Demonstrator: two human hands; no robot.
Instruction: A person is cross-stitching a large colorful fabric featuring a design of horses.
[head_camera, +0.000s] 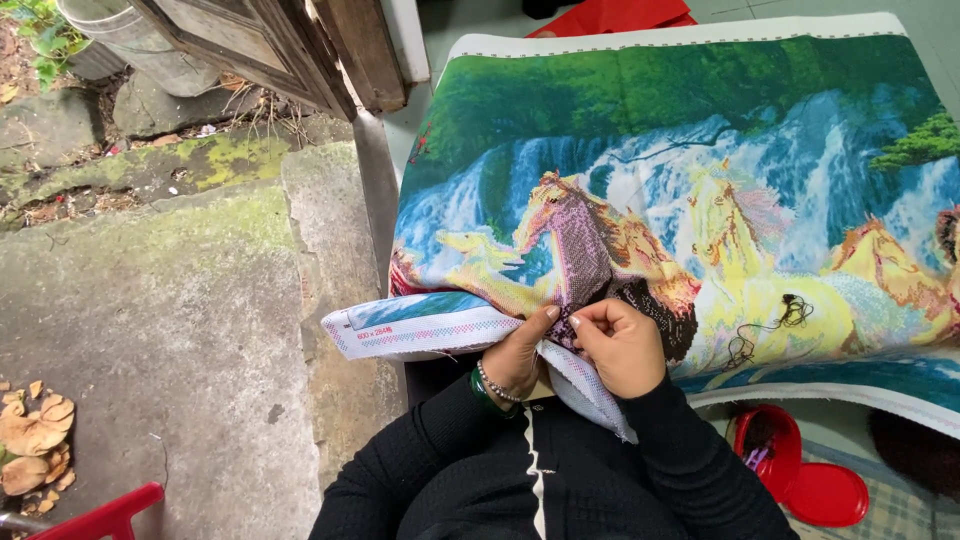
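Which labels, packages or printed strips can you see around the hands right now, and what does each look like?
Printed label: small white patch with red marks, on the folded pale edge of the canvas, left of the left hand.
Colour strip: narrow multicoloured band running along that same edge.
Red round container: open, lower right, its lid beside it, holding coloured bits.
No signs or screens.

both hands pinch near folded edge of horse-and-waterfall embroidery cloth (700, 190): left hand (518, 352) under fold, right hand (620, 340) on top; red container (768, 448) near right.

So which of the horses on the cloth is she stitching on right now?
The purple-maned horse left of centre; both hands pinch the cloth at its chest. The yellow horses lie further right.
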